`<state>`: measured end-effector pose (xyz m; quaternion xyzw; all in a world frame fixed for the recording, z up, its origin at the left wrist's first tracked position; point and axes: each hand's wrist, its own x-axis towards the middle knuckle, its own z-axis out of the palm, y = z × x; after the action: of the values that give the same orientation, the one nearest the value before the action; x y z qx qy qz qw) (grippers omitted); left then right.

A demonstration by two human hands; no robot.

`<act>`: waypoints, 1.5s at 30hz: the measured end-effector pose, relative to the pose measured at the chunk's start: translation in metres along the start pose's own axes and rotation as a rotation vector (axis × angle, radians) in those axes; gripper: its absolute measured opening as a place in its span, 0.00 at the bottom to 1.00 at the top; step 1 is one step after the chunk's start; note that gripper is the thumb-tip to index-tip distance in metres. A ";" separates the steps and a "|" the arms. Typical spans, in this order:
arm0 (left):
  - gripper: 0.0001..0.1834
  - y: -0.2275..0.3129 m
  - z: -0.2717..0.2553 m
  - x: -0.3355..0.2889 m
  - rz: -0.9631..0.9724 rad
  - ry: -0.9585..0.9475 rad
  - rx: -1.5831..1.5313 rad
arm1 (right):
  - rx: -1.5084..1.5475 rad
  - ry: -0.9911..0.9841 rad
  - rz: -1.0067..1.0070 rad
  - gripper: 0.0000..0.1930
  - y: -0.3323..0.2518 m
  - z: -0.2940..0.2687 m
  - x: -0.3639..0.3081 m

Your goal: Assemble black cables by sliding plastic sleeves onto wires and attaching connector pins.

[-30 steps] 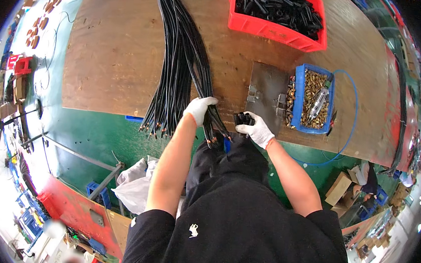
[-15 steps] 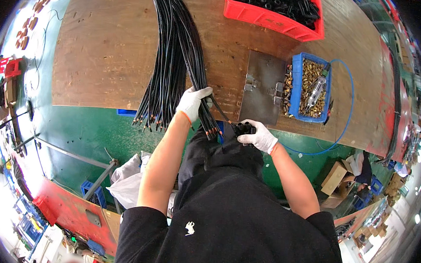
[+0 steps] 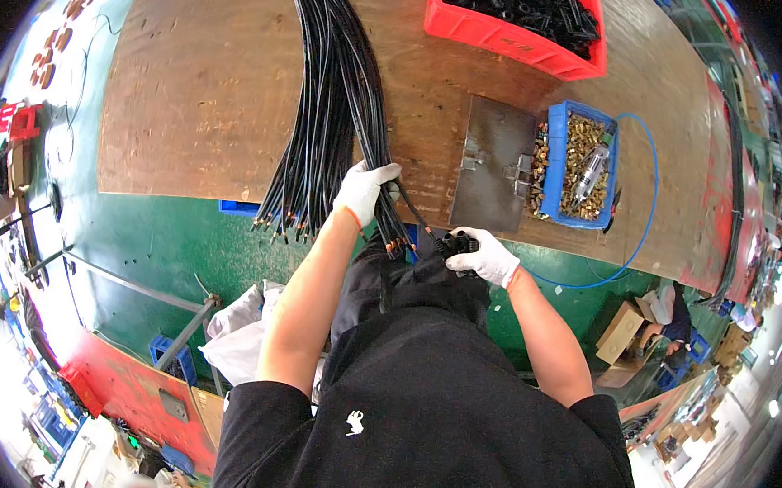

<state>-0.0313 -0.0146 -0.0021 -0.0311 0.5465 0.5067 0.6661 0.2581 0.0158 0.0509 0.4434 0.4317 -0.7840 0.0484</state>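
A: What are the fingers doing on the left hand (image 3: 363, 192)?
B: They're clamping around a gathered share of the black cables (image 3: 329, 95), in a white glove. Copper-coloured tips (image 3: 394, 248) are poking out on the near side of that grip.

A: And the right hand (image 3: 488, 256)?
B: Also gloved, its fingers are clasping a clump of small black pieces (image 3: 461, 243). 1 single cable (image 3: 412, 207) is slanting from the left hand toward that clump; I can't tell whether its tip is going inside a piece.

A: Where are the cables lying?
B: They're running from the far side of the brown table (image 3: 211, 95) to its near edge, left of centre. The ungripped ends are hanging over that edge, left of the left hand, above the green floor (image 3: 165, 237).

A: What's sitting farther out?
B: A dark metal plate (image 3: 495, 156) is lying just beyond the right hand. To its right, a blue tray (image 3: 554, 165) is holding brass-coloured fittings (image 3: 589, 131), with a silver tool (image 3: 590, 178) resting on them. A blue hose (image 3: 654, 199) is curving around the tray's right side. On the far side, a red bin (image 3: 514, 46) is holding a heap of black parts (image 3: 520, 13).
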 end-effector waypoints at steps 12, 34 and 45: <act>0.10 0.003 0.001 0.008 -0.088 0.004 0.058 | 0.138 -0.014 0.061 0.26 0.001 0.030 0.034; 0.17 0.011 -0.034 0.022 -0.181 0.088 0.210 | 0.133 0.067 0.094 0.25 -0.029 0.057 0.123; 0.12 0.018 -0.009 0.015 -0.197 0.073 0.159 | -0.154 0.323 -0.073 0.28 -0.025 0.040 0.147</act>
<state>-0.0519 -0.0011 -0.0079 -0.0503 0.6033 0.3922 0.6926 0.1319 0.0479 -0.0325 0.5425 0.5086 -0.6684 -0.0160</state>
